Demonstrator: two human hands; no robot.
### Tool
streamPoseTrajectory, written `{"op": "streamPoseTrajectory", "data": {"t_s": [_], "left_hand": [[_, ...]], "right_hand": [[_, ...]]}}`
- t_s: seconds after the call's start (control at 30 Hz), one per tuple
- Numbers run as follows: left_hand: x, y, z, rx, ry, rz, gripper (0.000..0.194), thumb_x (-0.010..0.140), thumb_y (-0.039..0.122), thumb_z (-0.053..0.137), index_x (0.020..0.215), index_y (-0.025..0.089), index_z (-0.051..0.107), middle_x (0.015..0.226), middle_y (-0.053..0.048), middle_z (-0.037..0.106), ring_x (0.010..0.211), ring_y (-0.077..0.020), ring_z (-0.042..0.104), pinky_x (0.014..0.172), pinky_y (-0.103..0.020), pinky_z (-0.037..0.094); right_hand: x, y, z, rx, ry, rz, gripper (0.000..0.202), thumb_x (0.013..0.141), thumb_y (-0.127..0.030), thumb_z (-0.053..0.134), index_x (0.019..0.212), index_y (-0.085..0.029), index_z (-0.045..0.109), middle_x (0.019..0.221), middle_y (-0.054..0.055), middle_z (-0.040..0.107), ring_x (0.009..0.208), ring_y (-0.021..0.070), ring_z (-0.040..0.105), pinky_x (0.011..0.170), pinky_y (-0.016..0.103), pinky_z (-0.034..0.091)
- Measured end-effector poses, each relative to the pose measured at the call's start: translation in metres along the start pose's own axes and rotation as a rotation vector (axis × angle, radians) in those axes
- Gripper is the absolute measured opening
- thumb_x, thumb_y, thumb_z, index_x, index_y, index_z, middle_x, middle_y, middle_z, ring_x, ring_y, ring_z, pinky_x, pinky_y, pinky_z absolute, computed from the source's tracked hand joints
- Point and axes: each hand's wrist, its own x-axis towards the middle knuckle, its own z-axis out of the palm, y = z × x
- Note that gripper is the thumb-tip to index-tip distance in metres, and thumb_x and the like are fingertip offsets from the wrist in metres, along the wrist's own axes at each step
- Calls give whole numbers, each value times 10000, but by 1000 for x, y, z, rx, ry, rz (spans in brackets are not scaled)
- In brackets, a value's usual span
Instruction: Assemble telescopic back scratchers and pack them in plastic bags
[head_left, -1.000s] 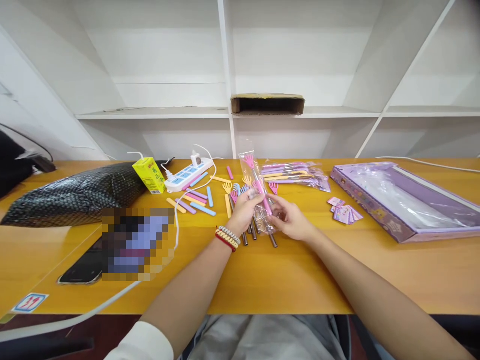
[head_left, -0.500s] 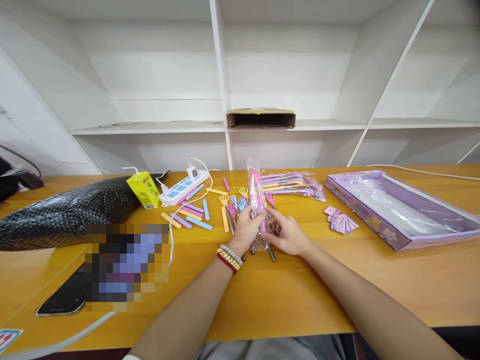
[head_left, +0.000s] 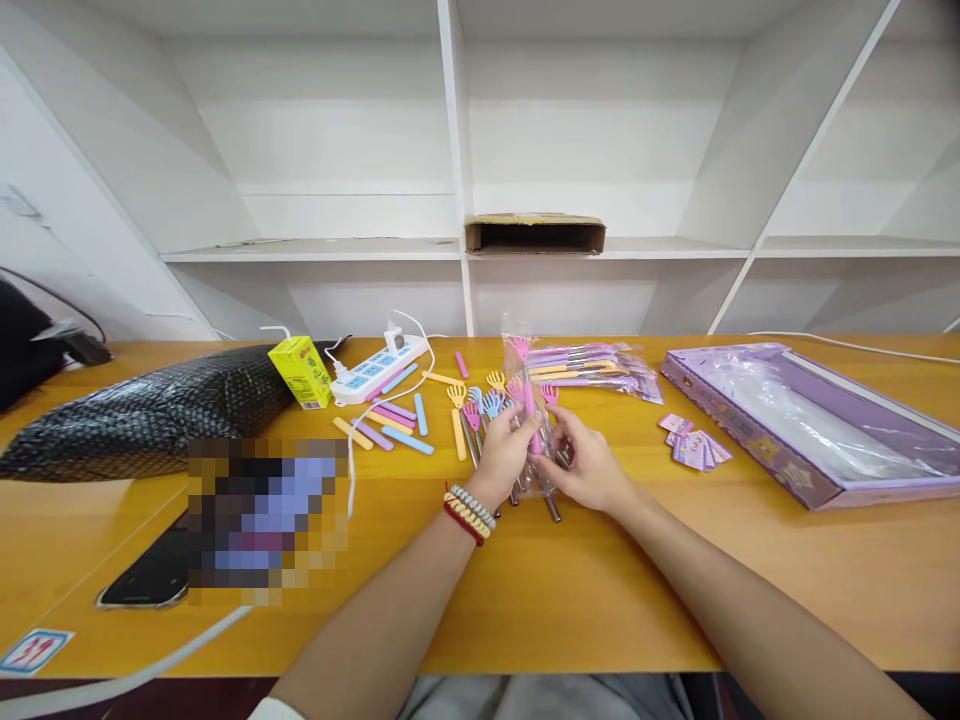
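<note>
A pink back scratcher (head_left: 529,397) in a clear plastic sleeve stands roughly upright between my hands. My left hand (head_left: 504,455) is closed round its left side, with a beaded bracelet at the wrist. From the right, the fingers of my right hand (head_left: 589,465) pinch the lower part of the sleeve. Under and beside my hands lie loose scratchers with metal rods and yellow, blue and pink claw heads (head_left: 492,403). Behind them is a pile of bagged scratchers (head_left: 600,370). Coloured handle tubes (head_left: 403,441) are scattered to the left.
A purple open box (head_left: 806,485) with clear plastic stands right, beside small pink cards (head_left: 699,450). Leftward are a white power strip (head_left: 379,370), yellow drink carton (head_left: 301,373), black wrapped bundle (head_left: 150,410) and phone (head_left: 146,570). A cardboard box (head_left: 535,236) sits on the shelf.
The view has shifted slightly, so most things appear further right. The wrapped pink scratcher sits a little differently between my hands, which both stay on it.
</note>
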Motion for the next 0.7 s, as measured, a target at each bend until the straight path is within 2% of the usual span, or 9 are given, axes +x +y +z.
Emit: {"op": "streamPoseTrajectory", "data": {"t_s": [0.2,0.3,0.37,0.47,0.57,0.7], "left_hand": [[7,14,-6,-143,110,-21,241,682,296,674,815,132,555,659,11,581,473,-60,495,490,-203,407],[10,19,-10,-215,157,-60,226,679,281,669,780,142,522,642,16,573,468,-72,508,462,-212,425],[11,21,-12,-247,169,-71,228,679,280,665,781,146,511,644,19,566,458,-74,502,420,-210,416],[11,21,-13,-251,159,-89,251,663,271,678,800,152,504,659,19,567,456,-80,510,380,-201,399],[9,21,-12,-196,111,-112,303,640,262,702,848,157,507,704,1,600,475,-87,535,396,-201,415],[6,21,-10,-96,76,-110,340,634,280,715,888,158,525,734,-9,629,486,-88,544,430,-209,443]], "right_hand": [[-2,2,-5,264,-111,8,622,811,-328,526,1350,-191,248,664,-30,550,515,91,460,508,216,389],[-3,1,-9,374,-229,-80,636,776,-315,559,1335,-206,276,820,19,598,584,97,492,531,220,406],[-3,0,-9,388,-262,-141,650,729,-282,597,1313,-213,320,907,42,591,638,106,505,550,223,416],[-1,0,-6,303,-155,-142,476,728,-245,595,1187,-213,471,852,31,576,616,98,482,540,218,404],[1,0,-3,256,-39,-103,259,750,-279,600,992,-189,583,763,22,568,588,95,462,539,223,392],[4,2,-5,317,-24,0,236,735,-348,636,886,-169,611,676,3,550,537,86,417,519,226,371]]}}
